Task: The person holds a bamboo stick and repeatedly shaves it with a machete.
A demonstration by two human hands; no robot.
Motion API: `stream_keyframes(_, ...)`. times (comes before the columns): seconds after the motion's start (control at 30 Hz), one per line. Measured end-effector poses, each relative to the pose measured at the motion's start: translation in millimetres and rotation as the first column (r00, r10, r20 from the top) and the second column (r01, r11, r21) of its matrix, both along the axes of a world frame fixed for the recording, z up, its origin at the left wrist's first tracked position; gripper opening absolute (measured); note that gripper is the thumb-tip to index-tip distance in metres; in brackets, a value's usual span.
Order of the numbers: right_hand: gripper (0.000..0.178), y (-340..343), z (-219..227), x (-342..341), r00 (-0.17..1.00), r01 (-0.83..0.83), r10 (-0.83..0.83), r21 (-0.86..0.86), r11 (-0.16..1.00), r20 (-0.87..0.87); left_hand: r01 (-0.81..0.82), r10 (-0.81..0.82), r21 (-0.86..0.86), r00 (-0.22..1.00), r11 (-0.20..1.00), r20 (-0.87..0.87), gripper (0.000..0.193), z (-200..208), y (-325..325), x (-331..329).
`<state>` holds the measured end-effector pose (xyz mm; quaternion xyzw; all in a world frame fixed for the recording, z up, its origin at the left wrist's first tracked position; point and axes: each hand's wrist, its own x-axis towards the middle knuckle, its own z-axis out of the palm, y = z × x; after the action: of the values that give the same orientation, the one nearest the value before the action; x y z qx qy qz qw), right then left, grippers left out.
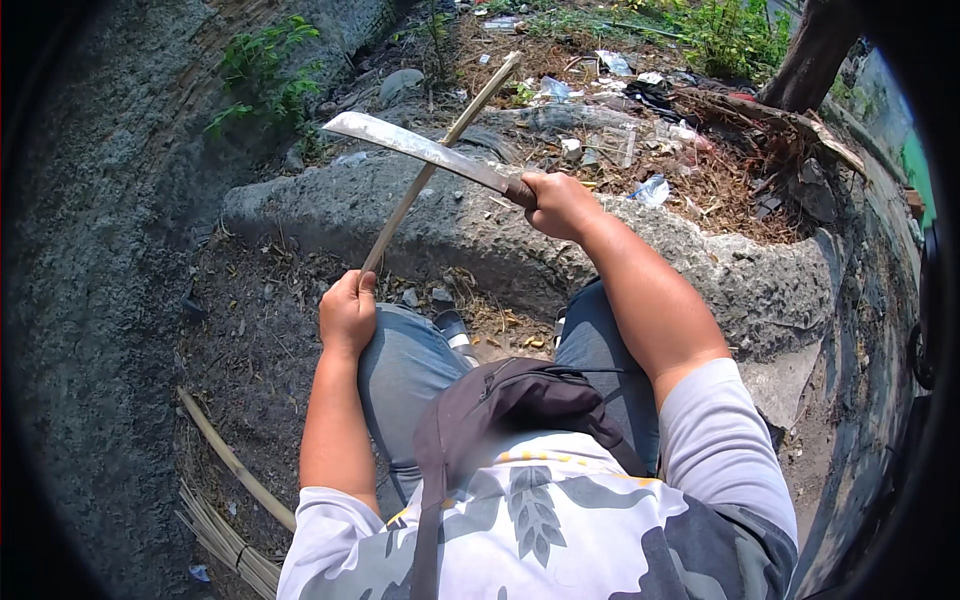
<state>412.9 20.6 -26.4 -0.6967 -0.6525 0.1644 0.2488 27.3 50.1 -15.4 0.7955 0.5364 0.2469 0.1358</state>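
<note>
My left hand is closed around the lower end of a long, thin wooden strip, which looks like split bamboo and slants up and away to the right. In my right hand is the dark handle of a machete with a broad, worn, greyish blade. The blade points left and crosses over the strip above its middle; whether it touches the wood or bites into it, I cannot tell. Both hands are held out beyond my knees, the right one farther off than the left.
A low, rough concrete ledge runs across in front of me, with litter and dry plant matter behind it. At lower left lie a loose strip and a tied bundle of thin strips. A tree trunk stands at far right.
</note>
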Motion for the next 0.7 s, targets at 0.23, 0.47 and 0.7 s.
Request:
stream_keyframes(0.23,0.015,-6.5,12.5,-27.3,0.907,-0.302,0.288,-0.004,0.953,0.308,0.036,-0.036,0.007,0.999,0.999,-0.016,0.034,2.9,-2.6,-0.2)
stream_keyframes(0.47,0.012,0.0,7.8,-8.6,0.923,-0.201,0.175,0.043,0.979,0.342,0.008,-0.007,0.078,1.000,0.997,-0.012,0.035,2.2,-2.4,5.3)
stream_keyframes(0.7,0.017,-6.3,10.2,-39.6,0.932,-0.251,0.239,0.009,0.968,0.273,-0.015,0.018,0.058,0.999,0.998,-0.047,0.030,-3.8,0.0,0.1)
